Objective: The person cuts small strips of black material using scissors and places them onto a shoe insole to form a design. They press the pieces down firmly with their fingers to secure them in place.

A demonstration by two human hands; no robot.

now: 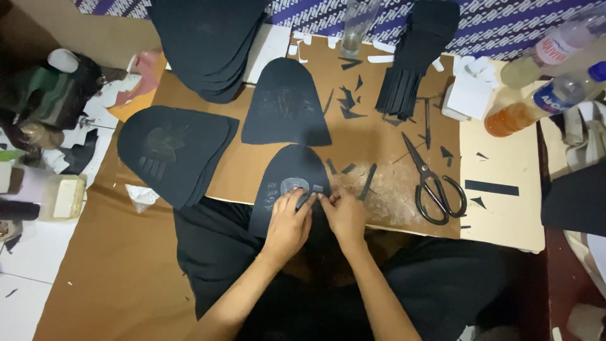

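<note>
Left hand [287,221] and right hand [343,211], grips seemingly pinching one small black strip [309,199] on one black panel [291,180].

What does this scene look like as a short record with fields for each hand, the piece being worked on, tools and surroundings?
left hand: left hand, fingers pressing on the near black piece
right hand: right hand, fingers pinching a small strip on the same piece
worked piece: dome-shaped black piece with a pale patch
tools: black scissors, lying to the right
surface: brown board strewn with black offcuts
surroundings: stacks of black pieces, bottles, empty glass
</note>
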